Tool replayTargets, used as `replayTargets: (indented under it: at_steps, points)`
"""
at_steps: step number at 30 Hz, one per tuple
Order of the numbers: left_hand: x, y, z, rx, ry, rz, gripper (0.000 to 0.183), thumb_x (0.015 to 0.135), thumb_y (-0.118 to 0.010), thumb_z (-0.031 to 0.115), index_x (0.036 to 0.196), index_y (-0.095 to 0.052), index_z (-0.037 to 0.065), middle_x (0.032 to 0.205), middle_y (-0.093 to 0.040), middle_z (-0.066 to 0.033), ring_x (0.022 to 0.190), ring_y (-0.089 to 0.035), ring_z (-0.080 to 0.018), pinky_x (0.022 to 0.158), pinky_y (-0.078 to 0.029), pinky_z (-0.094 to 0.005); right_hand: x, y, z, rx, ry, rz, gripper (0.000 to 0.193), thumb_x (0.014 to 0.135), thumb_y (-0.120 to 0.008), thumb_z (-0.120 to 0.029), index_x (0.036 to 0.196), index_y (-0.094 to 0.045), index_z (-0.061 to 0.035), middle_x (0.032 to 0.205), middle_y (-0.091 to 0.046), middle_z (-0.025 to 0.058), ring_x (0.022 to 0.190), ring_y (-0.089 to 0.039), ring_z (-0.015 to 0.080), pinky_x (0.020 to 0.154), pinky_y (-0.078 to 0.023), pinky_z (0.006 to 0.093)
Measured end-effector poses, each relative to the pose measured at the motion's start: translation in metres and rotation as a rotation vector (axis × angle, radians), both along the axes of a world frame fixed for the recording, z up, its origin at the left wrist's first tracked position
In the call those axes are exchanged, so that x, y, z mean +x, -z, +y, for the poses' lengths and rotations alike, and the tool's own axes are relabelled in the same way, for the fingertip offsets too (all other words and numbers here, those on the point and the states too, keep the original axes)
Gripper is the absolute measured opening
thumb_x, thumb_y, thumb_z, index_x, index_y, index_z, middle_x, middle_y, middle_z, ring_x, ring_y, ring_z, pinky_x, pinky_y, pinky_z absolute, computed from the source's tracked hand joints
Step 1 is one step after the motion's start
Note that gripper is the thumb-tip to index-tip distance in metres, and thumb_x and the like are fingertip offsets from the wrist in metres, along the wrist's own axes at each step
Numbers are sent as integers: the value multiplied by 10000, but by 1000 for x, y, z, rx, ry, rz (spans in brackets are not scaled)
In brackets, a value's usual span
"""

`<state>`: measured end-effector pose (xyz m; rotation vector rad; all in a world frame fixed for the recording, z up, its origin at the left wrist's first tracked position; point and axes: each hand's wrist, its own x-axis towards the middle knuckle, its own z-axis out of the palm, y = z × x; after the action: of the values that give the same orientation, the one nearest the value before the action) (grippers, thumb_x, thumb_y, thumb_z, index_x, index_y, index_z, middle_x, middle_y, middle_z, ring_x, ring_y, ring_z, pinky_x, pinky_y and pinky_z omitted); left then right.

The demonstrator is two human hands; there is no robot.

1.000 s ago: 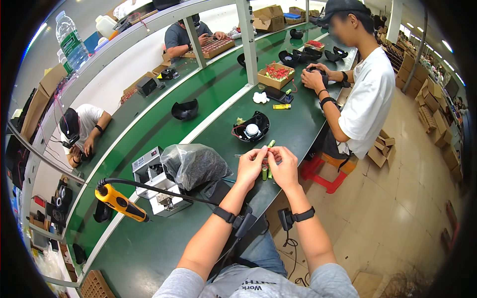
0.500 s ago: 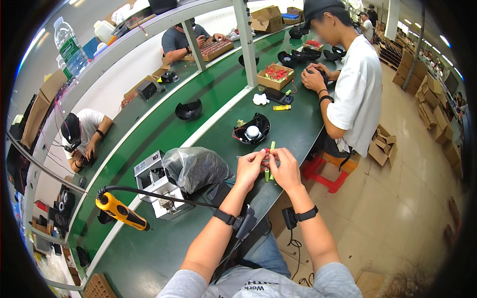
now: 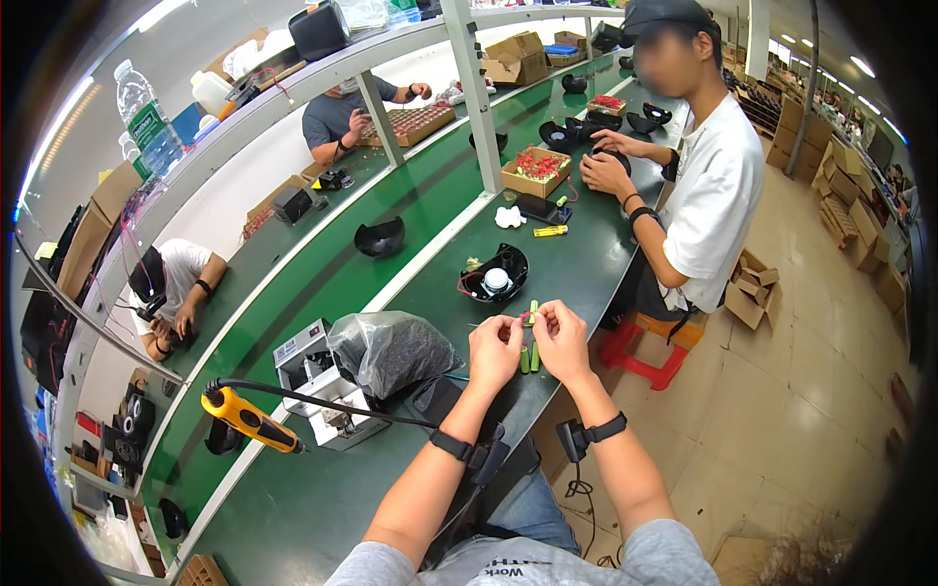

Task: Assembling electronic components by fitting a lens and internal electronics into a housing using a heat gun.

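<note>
My left hand (image 3: 495,353) and my right hand (image 3: 564,344) are close together over the front edge of the green table, fingertips pinched. A small red piece (image 3: 524,317), perhaps a wire end or connector, shows between them at the left fingertips. What the right fingertips grip is too small to make out. Several green cylindrical battery cells (image 3: 529,359) lie on the table just below and between my hands; another green cell shows above the right fingertips. Beyond them sits an open black half shell (image 3: 509,270) with a white round part and red wires inside.
To the left stand a grey-white machine (image 3: 337,405), a clear bag of dark parts (image 3: 396,352) and a hanging yellow electric screwdriver (image 3: 252,422). A box of red wired parts (image 3: 536,171) and a yellow cell (image 3: 550,231) lie farther back. A co-worker (image 3: 718,186) stands at the right.
My hands have drawn slightly apart at the fingertips, uncovering the red piece and more of the green cells. The co-worker at the right has raised their head and shifted their hands.
</note>
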<state>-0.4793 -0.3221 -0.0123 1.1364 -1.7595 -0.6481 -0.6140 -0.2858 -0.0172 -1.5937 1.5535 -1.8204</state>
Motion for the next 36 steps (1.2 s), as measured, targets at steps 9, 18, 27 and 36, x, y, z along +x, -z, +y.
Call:
replayTargets:
  at_steps: [9, 18, 27, 36]
  points:
    - [0, -3, 6, -74, 5, 25, 183, 928, -726, 142, 883, -726, -36, 803, -722, -157, 694, -718, -250, 688, -558, -365, 5, 4, 7, -90, 82, 273, 115, 907, -724, -98, 951, -665, -10, 825, -701, 146, 707, -705, 300, 656, -572, 404]
    - [2, -5, 11, -121, -20, -37, 149, 910, -735, 112, 884, -733, -34, 819, -717, -150, 693, -716, -257, 683, -565, -373, 11, 6, 12, -189, 104, 237, 91, 887, -730, -52, 954, -683, -12, 846, -719, 128, 707, -706, 272, 660, -574, 375]
    - [6, -1, 9, -214, 1, -43, 128, 890, -747, 101, 876, -689, -12, 832, -663, -154, 713, -687, -319, 667, -552, -423, 5, -8, 11, -209, 122, 398, 97, 885, -719, -45, 943, -652, -6, 885, -687, 140, 768, -683, 325, 707, -557, 409]
    - [8, -3, 16, -245, 12, -284, 173, 898, -741, 154, 967, -692, 3, 959, -662, -153, 938, -687, -337, 790, -543, -455, 2, 12, -11, 9, -56, -468, 134, 1108, -515, -178, 1086, -551, -51, 975, -682, 69, 800, -701, 161, 726, -566, 297]
